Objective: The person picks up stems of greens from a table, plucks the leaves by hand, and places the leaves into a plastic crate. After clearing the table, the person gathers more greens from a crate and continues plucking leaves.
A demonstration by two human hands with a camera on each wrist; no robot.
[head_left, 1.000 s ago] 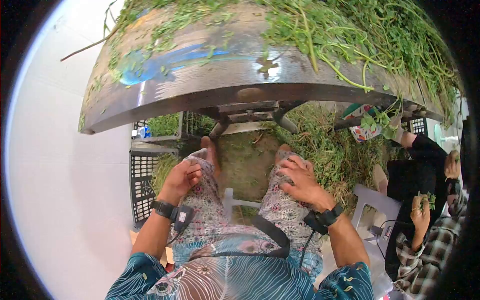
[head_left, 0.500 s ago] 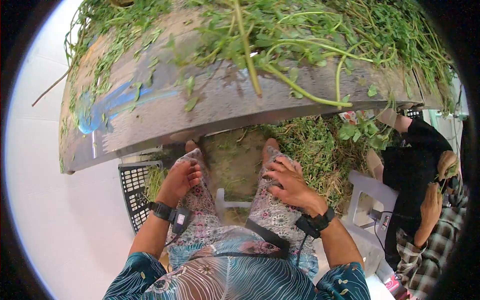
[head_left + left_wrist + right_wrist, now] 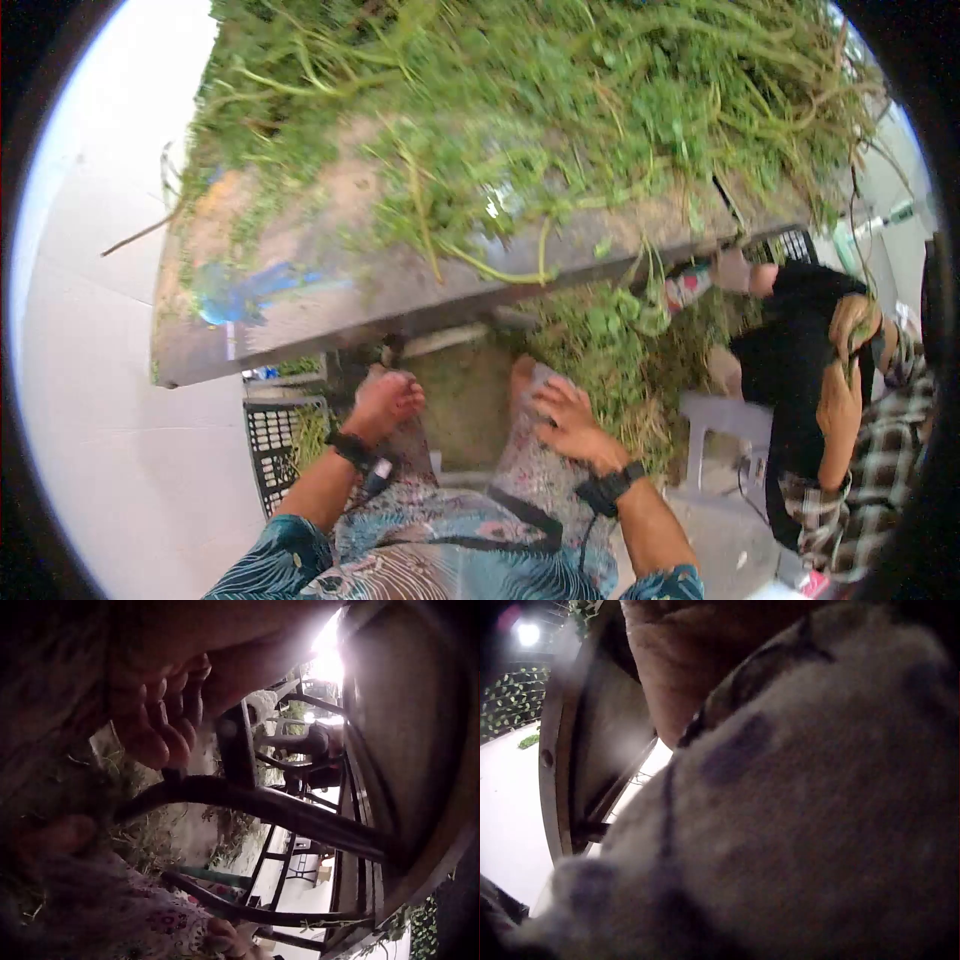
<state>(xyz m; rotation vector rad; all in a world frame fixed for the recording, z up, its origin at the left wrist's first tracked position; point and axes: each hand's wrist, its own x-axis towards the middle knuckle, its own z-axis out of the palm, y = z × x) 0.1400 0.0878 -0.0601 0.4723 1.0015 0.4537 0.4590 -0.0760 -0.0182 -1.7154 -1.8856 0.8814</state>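
My left hand (image 3: 388,405) lies at my left knee, its fingers loosely curled around nothing. In the left wrist view its fingers (image 3: 154,742) hang near the dark table leg (image 3: 292,814). On my other knee, my right hand (image 3: 575,420) rests over the flowered trousers (image 3: 515,465) with its fingers spread. The right wrist view shows mostly blurred trouser cloth (image 3: 802,795) and part of that hand (image 3: 679,667). Beyond both knees stands a wooden table (image 3: 330,325), heaped with leafy green stems (image 3: 560,80). Several stems reach its near edge.
Black plastic crates (image 3: 272,440) stand at the left under the table, one holding cut stems. More stems (image 3: 640,375) cover the floor at right. Beside me on the right sits another person (image 3: 840,425) near a light plastic stool (image 3: 725,425). A white wall (image 3: 100,340) runs along the left.
My head view shifts, bringing more of the heaped greens into sight. Both my hands stay at my knees. The neighbouring person's hands have come closer together at the right.
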